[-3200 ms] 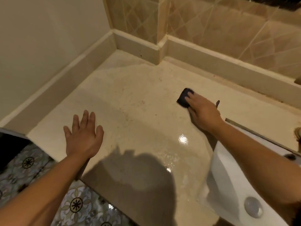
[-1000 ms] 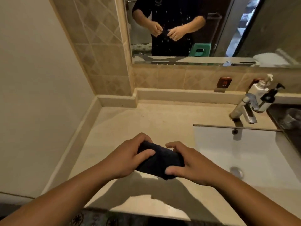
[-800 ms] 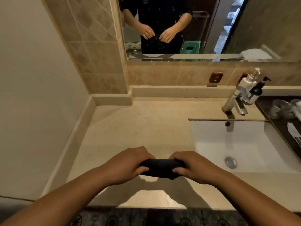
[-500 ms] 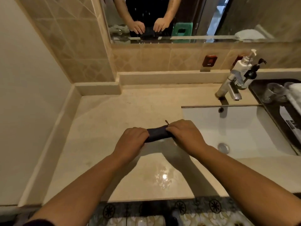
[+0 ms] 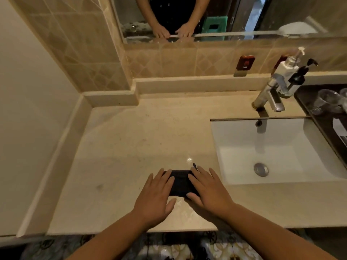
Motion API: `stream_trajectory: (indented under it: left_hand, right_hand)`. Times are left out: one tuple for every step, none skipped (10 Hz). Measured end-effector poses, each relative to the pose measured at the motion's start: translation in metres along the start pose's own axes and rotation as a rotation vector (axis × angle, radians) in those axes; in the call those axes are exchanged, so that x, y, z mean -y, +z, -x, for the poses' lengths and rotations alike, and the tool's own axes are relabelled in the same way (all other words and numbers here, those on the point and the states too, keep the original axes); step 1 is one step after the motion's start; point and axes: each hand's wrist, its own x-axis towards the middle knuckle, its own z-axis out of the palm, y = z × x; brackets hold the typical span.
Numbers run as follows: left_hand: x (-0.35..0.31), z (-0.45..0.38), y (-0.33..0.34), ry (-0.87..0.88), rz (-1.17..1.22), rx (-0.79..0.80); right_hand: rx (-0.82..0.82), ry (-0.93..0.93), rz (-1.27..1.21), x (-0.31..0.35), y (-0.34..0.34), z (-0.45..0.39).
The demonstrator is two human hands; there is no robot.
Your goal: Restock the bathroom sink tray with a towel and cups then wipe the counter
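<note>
You are viewing warm, dim lighting; glare is glinting off the wet counter (image 5: pixel 189 158), and wide-angle distortion is bending the edges.

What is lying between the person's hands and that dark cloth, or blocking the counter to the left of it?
Nothing visible. Both the left hand and right hand lie flat on the dark folded cloth, fingers spread. The beige stone counter to its left shows bare up to the wall.

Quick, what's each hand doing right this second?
Left hand: open, fingers flat, pressing on the dark cloth.
Right hand: open, fingers flat, pressing the same cloth onto the counter. Neither grips it.
</note>
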Motion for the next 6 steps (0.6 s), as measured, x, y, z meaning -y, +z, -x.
stream_trajectory:
  left_hand:
    - [-0.003,-0.02,0.009,-0.048,-0.035,0.106]
    - [0.002,-0.024,0.02,-0.068,-0.061,0.171]
    - [0.003,-0.021,0.023,-0.075,-0.065,0.192]
    - [0.003,-0.023,0.018,-0.099,-0.061,0.209]
    - [0.005,-0.02,0.013,-0.122,-0.042,0.258]
    - [0.012,-0.027,-0.011,-0.161,0.07,0.34]
  right_hand:
    - [0.133,0.015,0.004,0.001,0.008,-0.014]
    - [0.193,-0.016,0.034,-0.005,0.018,-0.016]
    - [0.233,-0.035,0.062,-0.009,0.018,-0.017]
    - [0.252,-0.02,0.048,-0.006,0.011,-0.019]
    - [0.314,0.003,0.012,-0.004,0.003,-0.018]
    - [0.486,0.013,0.062,-0.001,-0.024,-0.049]
